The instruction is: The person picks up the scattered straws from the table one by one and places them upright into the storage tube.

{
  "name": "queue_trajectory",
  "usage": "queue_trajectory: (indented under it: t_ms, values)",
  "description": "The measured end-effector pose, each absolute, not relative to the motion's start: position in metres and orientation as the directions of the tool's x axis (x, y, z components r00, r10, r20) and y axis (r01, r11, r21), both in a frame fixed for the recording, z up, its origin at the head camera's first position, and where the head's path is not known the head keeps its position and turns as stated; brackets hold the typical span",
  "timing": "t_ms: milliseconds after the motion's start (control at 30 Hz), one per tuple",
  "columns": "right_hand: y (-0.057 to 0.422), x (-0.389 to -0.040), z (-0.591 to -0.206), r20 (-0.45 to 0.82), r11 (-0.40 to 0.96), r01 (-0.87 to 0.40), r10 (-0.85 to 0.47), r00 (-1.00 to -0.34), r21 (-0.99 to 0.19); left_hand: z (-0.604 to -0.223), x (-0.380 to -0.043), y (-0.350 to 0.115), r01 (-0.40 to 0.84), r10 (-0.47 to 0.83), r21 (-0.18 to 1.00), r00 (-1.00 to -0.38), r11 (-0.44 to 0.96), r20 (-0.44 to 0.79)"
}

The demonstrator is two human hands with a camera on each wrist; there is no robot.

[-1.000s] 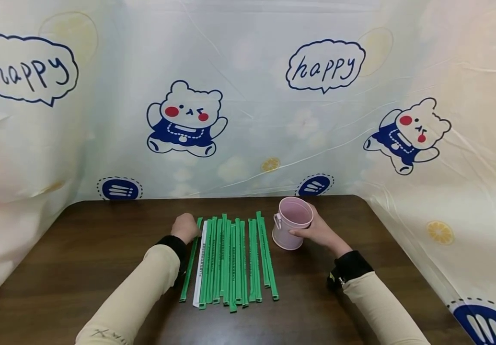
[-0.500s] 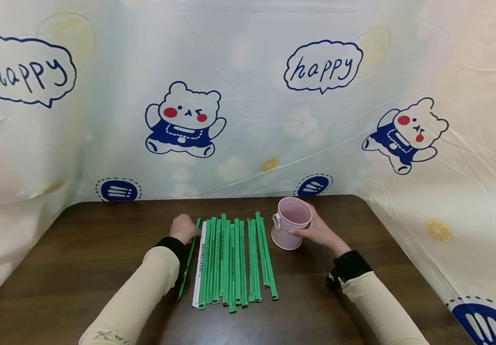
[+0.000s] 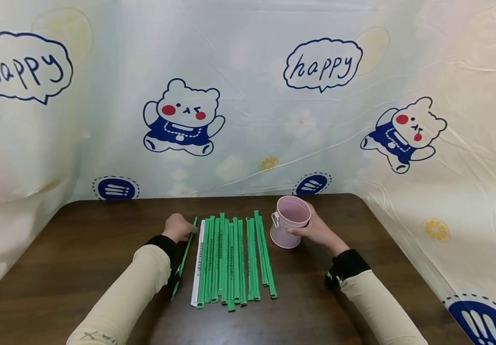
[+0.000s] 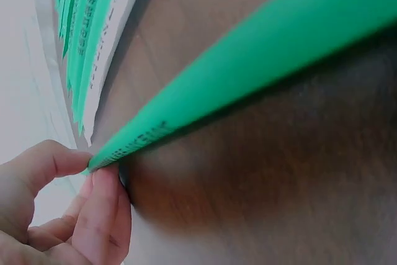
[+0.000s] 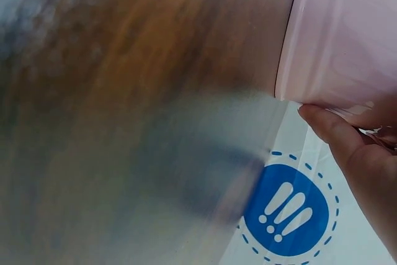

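My left hand (image 3: 178, 228) pinches the far end of a green paper-wrapped straw (image 3: 184, 263) between thumb and fingertips. In the left wrist view this straw (image 4: 236, 69) runs from the fingertips toward the camera, with dark print near the pinched end. To its right, several green wrapped straws (image 3: 231, 263) lie side by side on the table, with one white wrapped straw (image 3: 198, 268) at their left edge. My right hand (image 3: 318, 231) holds a small pink bucket (image 3: 282, 234) from its right side, thumb across the front. Most of that hand's fingers are hidden behind the bucket.
The dark wooden table (image 3: 79, 254) ends at a pale printed curtain (image 3: 248, 96) with bears and speech bubbles. The bucket stands upright just right of the straw row, its small handle fitting facing left.
My left hand has shifted slightly left, drawing the pinched green straw away from the white one and turning it on edge. My right hand and the bucket stay in place.
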State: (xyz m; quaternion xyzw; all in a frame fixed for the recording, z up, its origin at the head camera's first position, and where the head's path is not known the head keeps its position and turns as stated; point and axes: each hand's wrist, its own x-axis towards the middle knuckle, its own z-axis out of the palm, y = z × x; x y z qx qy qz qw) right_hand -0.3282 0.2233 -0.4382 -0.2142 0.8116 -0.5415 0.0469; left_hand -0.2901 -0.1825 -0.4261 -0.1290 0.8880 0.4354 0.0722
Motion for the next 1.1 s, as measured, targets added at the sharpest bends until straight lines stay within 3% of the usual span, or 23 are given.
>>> queue_trajectory:
  t_ms: [467, 800, 1100]
  values:
    - [0.222, -0.327, -0.437, 0.129, 0.341, -0.270, -0.384, -0.914, -0.901, -0.385, -0.297, -0.196, -0.281, -0.080, 0.865, -0.959, 0.415, -0.273]
    - [0.224, -0.325, -0.438, 0.130, 0.330, -0.265, -0.378, -0.917, -0.906, -0.321, -0.309, -0.177, -0.123, 0.013, 0.898, -0.990, 0.423, -0.142]
    - [0.223, -0.325, -0.437, 0.143, 0.344, -0.286, -0.385, -0.912, -0.894, -0.271, -0.321, -0.147, -0.104, -0.024, 0.940, -0.994, 0.325, -0.102]
